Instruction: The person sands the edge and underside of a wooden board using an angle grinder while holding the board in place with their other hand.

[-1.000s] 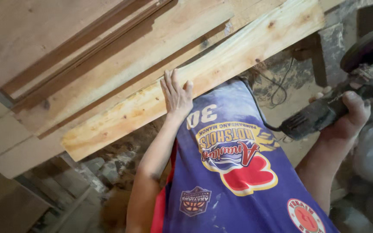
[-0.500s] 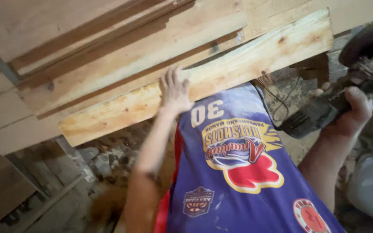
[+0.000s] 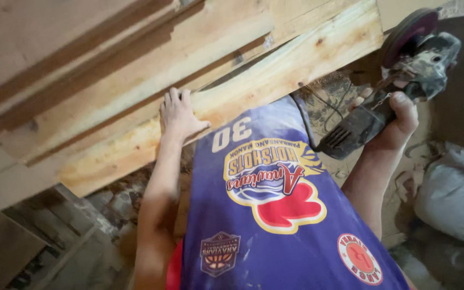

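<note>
My left hand (image 3: pixel 180 115) lies flat, fingers spread, on the pale plank (image 3: pixel 232 96) that runs from lower left to upper right across the frame. My right hand (image 3: pixel 398 121) is wrapped around the grinder (image 3: pixel 388 91) at the upper right, its disc just beside the plank's end. A grey sack (image 3: pixel 452 196) lies at the right edge.

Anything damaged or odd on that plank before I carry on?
The plank has a dark split along its upper edge beside the left hand. The grinder in the right hand hangs clear of the wood.
</note>
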